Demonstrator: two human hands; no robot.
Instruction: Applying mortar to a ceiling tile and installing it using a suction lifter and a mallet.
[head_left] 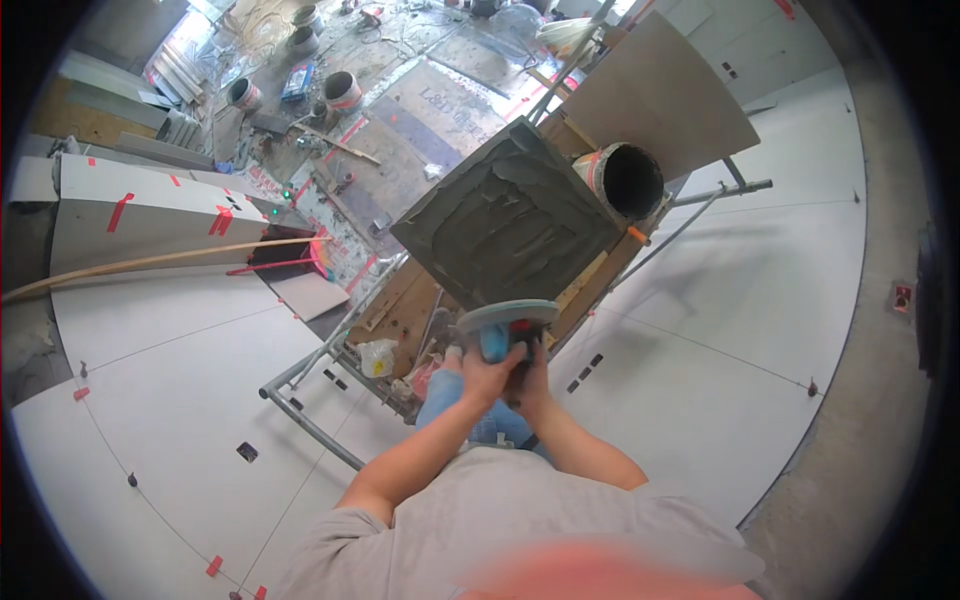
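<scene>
My left hand [487,377] and my right hand [532,378] are close together, both closed round a hand-held tool with a round pad [508,315]. The tool has a wide, pale grey disc and a blue and dark body; its exact kind I cannot make out. Just beyond the disc, a large square tile [508,215] lies with its upper face coated in dark grey mortar, ridged and smeared. To its right a bucket [632,181] shows a dark inside and mortar stains on its wall. Fingers partly hide the tool's grip.
A scaffold platform [408,300] with metal tubes [318,427] carries the work. A bare beige panel [660,105] leans behind the bucket. White wall tiles with red tape flank both sides. Several buckets and tools litter the floor below; a plastic bag [377,357] lies left of my legs.
</scene>
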